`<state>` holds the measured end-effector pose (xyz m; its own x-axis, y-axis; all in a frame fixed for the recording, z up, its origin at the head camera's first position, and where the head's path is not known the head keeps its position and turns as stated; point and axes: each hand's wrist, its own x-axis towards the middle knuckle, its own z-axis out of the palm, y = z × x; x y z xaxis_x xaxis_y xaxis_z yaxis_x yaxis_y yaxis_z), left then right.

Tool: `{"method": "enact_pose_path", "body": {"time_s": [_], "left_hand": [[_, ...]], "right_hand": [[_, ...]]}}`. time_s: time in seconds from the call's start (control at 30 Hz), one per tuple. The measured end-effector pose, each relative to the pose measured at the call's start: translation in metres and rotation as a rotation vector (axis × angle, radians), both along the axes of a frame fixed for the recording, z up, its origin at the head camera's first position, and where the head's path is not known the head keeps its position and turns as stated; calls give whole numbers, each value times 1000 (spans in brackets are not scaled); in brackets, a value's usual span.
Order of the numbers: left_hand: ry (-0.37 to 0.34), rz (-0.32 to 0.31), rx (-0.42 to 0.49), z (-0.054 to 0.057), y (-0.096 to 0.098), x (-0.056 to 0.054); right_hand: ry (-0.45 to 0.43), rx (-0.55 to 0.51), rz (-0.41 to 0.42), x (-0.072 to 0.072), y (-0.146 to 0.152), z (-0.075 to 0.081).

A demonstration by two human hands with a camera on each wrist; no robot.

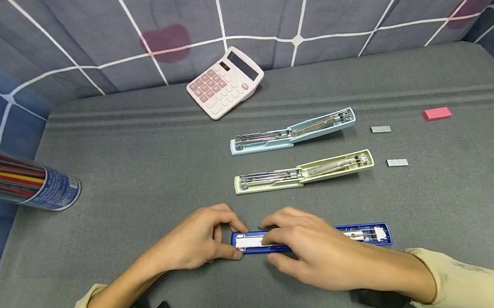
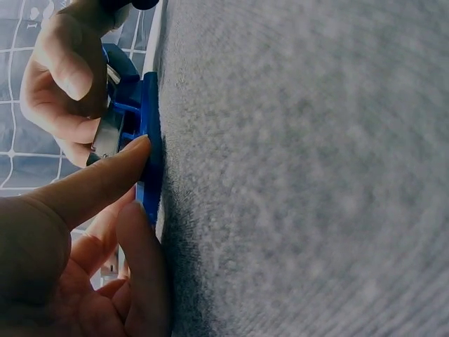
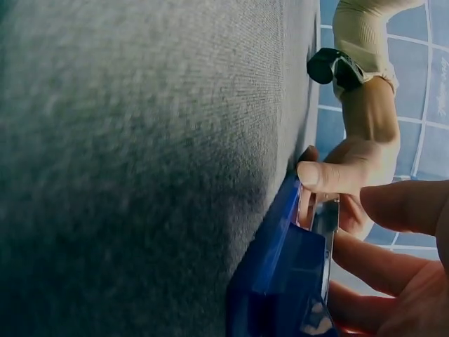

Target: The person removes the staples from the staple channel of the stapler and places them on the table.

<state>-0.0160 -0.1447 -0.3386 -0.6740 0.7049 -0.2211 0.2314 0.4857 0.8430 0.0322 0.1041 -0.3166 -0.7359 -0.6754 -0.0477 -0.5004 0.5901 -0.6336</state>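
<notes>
An opened blue stapler (image 1: 362, 234) lies along the table in front of me, its metal staple channel showing. My left hand (image 1: 201, 236) pinches its left end between thumb and index finger, on the two long edges. Over the stapler's middle is my right hand (image 1: 314, 248), with a fingertip touching the channel and the thumb apart from it, as the right wrist view shows. The right hand hides part of the stapler. In the left wrist view, the right hand's fingers (image 2: 70, 130) reach the metal channel (image 2: 107, 133) above the blue base.
Behind lie an opened pale green stapler (image 1: 269, 188) and an opened light blue stapler (image 1: 265, 147). Two staple strips (image 1: 397, 162) and a pink eraser-like block (image 1: 437, 113) are to the right. A calculator (image 1: 232, 91) stands at the back, a pencil-filled can (image 1: 63, 189) at left.
</notes>
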Motion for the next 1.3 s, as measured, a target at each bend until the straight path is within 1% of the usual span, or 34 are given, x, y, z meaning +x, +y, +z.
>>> {"method": "enact_pose_path", "body": {"time_s": [0.1,0.37,0.5,0.63,0.77,0.93,1.1,1.3], "left_hand": [[1,0,0,0,0,0],[3,4,-4,0,-2,0],[2,5,0,0,-2,0],[-6,7,-1,0,-2,0],[2,5,1,0,-2,0],[12,-2,10,0,-1,0],[15,-3,13,0,-1,0],[12,0,9,1,-1,0]], "right_hand": [[-47,-18,4,-1,-1,0],[-168,-125,-16,-4,0,0],[-203,-176,-31,-5,0,-1],[-183,-202,-15,-4,-4,-4],[-161,-226,-13,-4,-8,-4],[-162,-272,-16,-5,-9,-5],[-140,-325,-27,-6,-10,-6],[-130,-352,-45,-7,-13,-6]]}}
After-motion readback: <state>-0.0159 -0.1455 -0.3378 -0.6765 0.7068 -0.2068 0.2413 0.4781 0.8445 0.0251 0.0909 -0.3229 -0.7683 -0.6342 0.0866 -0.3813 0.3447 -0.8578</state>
